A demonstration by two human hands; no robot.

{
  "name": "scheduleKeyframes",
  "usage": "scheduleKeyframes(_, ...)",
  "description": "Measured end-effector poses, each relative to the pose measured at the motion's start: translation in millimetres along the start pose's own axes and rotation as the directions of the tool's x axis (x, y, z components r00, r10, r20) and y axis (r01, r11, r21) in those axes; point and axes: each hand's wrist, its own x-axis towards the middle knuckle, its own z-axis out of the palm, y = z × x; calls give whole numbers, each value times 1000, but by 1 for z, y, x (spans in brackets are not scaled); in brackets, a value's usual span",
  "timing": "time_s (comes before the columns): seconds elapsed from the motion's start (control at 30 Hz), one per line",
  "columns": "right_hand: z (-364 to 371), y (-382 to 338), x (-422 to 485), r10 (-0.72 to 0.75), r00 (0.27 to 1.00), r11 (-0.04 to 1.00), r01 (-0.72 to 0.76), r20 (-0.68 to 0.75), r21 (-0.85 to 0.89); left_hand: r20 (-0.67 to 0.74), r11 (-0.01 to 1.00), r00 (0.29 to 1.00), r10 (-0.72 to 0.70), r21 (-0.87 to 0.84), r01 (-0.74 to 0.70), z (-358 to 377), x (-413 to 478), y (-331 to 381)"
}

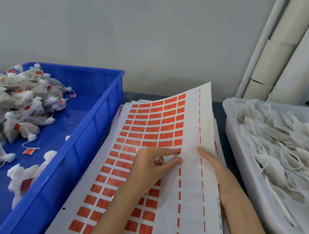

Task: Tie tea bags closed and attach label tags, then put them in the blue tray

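Tea bags [9,106] that are already tied and tagged lie heaped at the left end of the tray [99,112], with a few scattered across its blue floor. Each has a white gathered neck and a small red tag on a thread.

Just right of the tray a sheet [147,128] of red labels lies on a stack of like sheets, and its far end curls up off the stack. The left hand [147,168] works at the sheet's right-hand column. Its forefinger and thumb close on one label [179,152] and its other fingers are curled. Something small and white is tucked under them, but I cannot tell what it is. The right hand [216,171] lies flat on the sheet's bare margin, fingers straight, pressing it down and gripping nothing.

Further right, a white tub [241,177] holds loose bags [290,150], flat and untagged, with their strings trailing.

The step in hand looks like peeling off a label. The bags look very light, soft and limp. The mesh would probably crush or snag under a hard grip, so the gathered neck is the best place to hold one, not the belly or the thin string. The label looks flimsy and is likely tacky, so it is best lifted by a corner while the other hand keeps the sheet flat.
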Motion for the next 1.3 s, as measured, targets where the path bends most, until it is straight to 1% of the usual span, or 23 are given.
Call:
scheduleKeyframes(0.1,0,0,0,-3,1000,1000,3,4,20,-2,1000,1000,-16,-26,16,2,0,0)
scheduleKeyframes(0.23,1,0,0,-2,1000,999,1,19,43,-18,994,1000,-14,-106,12,4,-1,-1)
scheduleKeyframes(0.37,2,-1,-2,18,1000,999,-18,17,34,-16,997,1000,-20,-70,19,4,0,-3)
scheduleKeyframes(0.43,1,0,-2,14,1000,1000,-14,-6,17,-21,998,1000,4,-69,-6,4,0,-3)
scheduleKeyframes(0.57,5,-1,-7,18,1000,1000,-18,-16,6,-59,997,997,42,-67,-46,3,0,-2)
scheduleKeyframes(0.63,7,-4,-10,31,999,999,-32,-22,-14,-81,998,996,34,-53,-38,3,2,-1)
scheduleKeyframes(0.7,10,-8,-14,27,999,997,-29,-30,-73,-116,999,993,16,-48,-21,3,4,-1)
scheduleKeyframes(0.73,10,-9,-16,-6,998,990,-2,-58,-138,-135,999,991,5,-48,-11,3,5,-1)
scheduleKeyframes(0.8,11,-8,-16,-144,977,947,89,-160,-309,-181,999,983,-24,-51,15,2,6,-2)
scheduleKeyframes(0.87,11,-3,-15,-312,917,871,170,-251,-461,-240,998,970,-47,-56,35,-1,6,-3)
scheduleKeyframes(0.9,11,-1,-14,-384,882,832,202,-273,-517,-271,997,961,-53,-60,38,-2,7,-3)
scheduleKeyframes(1.0,11,7,-8,-532,808,708,262,-252,-655,-361,994,930,-72,-105,36,-8,7,-3)
scheduleKeyframes(1.03,12,9,-5,-560,793,672,265,-241,-692,-392,990,916,-83,-133,33,-9,7,-2)
scheduleKeyframes(1.1,12,13,0,-583,777,634,249,-240,-732,-430,985,896,-109,-165,40,-13,7,-1)
scheduleKeyframes(1.17,13,17,3,-609,752,592,220,-252,-775,-406,983,906,-118,-174,50,-15,9,-2)
scheduleKeyframes(1.23,17,18,2,-678,695,517,217,-241,-828,-324,980,939,-116,-191,55,-14,9,-2)
scheduleKeyframes(1.27,19,17,0,-718,664,478,252,-209,-841,-268,980,957,-110,-189,59,-13,9,-2)
scheduleKeyframes(1.3,22,17,-2,-740,653,451,300,-164,-840,-209,982,973,-98,-181,60,-11,8,-1)
